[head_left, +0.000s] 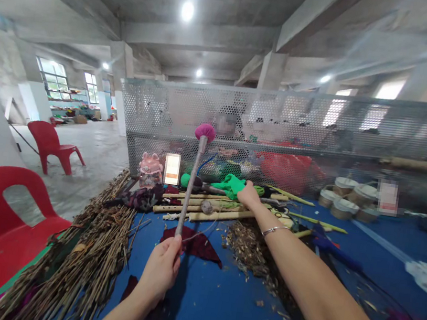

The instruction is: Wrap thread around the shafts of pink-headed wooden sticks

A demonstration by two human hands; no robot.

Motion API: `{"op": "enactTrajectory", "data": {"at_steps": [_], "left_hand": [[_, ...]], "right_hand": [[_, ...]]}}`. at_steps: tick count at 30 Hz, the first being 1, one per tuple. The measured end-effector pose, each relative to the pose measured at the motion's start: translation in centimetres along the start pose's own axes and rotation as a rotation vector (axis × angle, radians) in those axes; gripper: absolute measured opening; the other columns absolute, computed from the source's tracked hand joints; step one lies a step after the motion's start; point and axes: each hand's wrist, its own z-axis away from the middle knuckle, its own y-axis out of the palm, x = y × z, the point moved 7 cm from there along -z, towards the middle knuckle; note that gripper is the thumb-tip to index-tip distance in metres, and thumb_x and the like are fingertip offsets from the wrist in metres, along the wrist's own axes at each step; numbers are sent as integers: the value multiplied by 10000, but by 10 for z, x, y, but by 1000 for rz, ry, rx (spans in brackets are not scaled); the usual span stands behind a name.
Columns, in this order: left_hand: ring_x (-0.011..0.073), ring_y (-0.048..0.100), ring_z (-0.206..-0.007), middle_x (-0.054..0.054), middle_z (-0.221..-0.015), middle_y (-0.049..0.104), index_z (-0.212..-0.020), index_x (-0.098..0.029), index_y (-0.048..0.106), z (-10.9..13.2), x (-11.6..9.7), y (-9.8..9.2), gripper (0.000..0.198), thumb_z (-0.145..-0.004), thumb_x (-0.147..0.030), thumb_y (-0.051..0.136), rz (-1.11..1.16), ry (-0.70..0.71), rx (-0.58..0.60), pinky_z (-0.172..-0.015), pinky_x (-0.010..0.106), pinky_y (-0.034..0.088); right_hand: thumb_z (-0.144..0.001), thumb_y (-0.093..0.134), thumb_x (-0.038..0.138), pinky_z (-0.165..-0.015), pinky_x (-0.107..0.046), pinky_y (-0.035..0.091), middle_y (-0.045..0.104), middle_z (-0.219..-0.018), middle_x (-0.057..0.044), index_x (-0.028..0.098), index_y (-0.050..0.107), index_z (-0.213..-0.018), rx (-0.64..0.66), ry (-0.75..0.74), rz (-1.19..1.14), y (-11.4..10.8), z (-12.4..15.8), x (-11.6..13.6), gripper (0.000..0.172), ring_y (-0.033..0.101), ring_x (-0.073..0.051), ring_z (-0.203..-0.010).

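Note:
My left hand [163,265] is closed around the lower end of a grey-wrapped stick [190,188]. The stick stands nearly upright, topped by a round, cloth-covered magenta head [205,132]. Farther back, my right hand [248,195] is stretched out across the table, its fingers closed on a bright green cloth [231,185]. Beneath and around that cloth lie pale bamboo sticks [221,215] and a small ball of grey yarn [207,207]. A dark red cloth [201,247] is spread on the blue tabletop behind my left hand.
Bundled thin twigs [92,259] line the table's left edge. Brown plant scraps [251,247] lie under my right forearm. A perforated metal screen [300,135] closes off the back. Several white-lidded tubs [345,207] stand right, a pink bottle [150,170] left. Red chairs [9,226] are beside the table.

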Motion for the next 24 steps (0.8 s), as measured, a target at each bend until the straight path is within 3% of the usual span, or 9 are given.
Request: {"op": "enactTrajectory", "data": {"at_steps": [4,7,9,11,13,15,18,21,24], "left_hand": [[25,140,-277,-121,-342,230,-612,-210,320,1,-4,0,436,-686,-613,471,7,25,10,-296,160,96],[31,132,-275,-119,-339,233,-616,-215,317,4,-5,2,430,-700,-613,456,1,30,28,-285,165,97],[36,134,-268,-115,-329,239,-611,-216,317,7,-4,5,431,-709,-616,442,-17,33,45,-278,169,101],[39,147,-260,-110,-319,250,-602,-215,320,11,-2,10,434,-711,-619,435,-36,32,77,-273,172,108],[40,165,-256,-105,-321,274,-608,-209,354,15,1,17,427,-712,-614,439,-57,23,127,-270,173,124],[39,176,-251,-101,-324,291,-615,-202,385,18,6,24,421,-710,-607,448,-75,5,168,-267,173,142],[44,197,-246,-95,-326,308,-636,-193,424,24,11,32,437,-722,-621,409,-54,-36,205,-265,172,157],[50,223,-248,-78,-336,352,-692,-181,473,29,15,38,493,-749,-643,311,26,-90,239,-268,168,169],[49,215,-239,-70,-326,363,-701,-173,480,32,19,42,484,-764,-618,299,76,-128,268,-267,164,165]], "right_hand": [[-673,567,125,-755,-315,399,608,-957,-169,111,577,-955,-17,-16,37,-27,17,-3,282,560,-261,-919],[-723,529,141,-792,-281,396,626,-929,-97,145,593,-917,40,-116,-12,-22,61,20,205,567,-204,-905],[-791,488,246,-764,-265,419,630,-893,-60,159,581,-925,222,-316,-240,-2,113,49,185,577,-168,-845],[-781,525,346,-792,-286,418,592,-1022,-74,171,504,-1080,428,-534,-551,15,173,77,347,549,-176,-925],[-773,547,372,-774,-281,417,581,-1014,-69,183,406,-1195,612,-624,-717,27,223,89,484,540,-166,-916],[-786,533,389,-666,-253,415,588,-821,-26,168,429,-1140,673,-554,-763,35,247,85,430,540,-134,-751],[-779,535,401,-484,-208,308,468,-566,52,144,501,-935,606,-380,-782,34,250,68,302,389,-76,-502],[-733,590,384,-433,-198,219,466,-524,59,141,507,-810,589,-289,-853,30,246,56,268,299,-55,-453],[-705,622,375,-394,-186,179,549,-597,35,144,513,-821,684,-209,-953,35,249,51,281,296,-36,-420]]}}
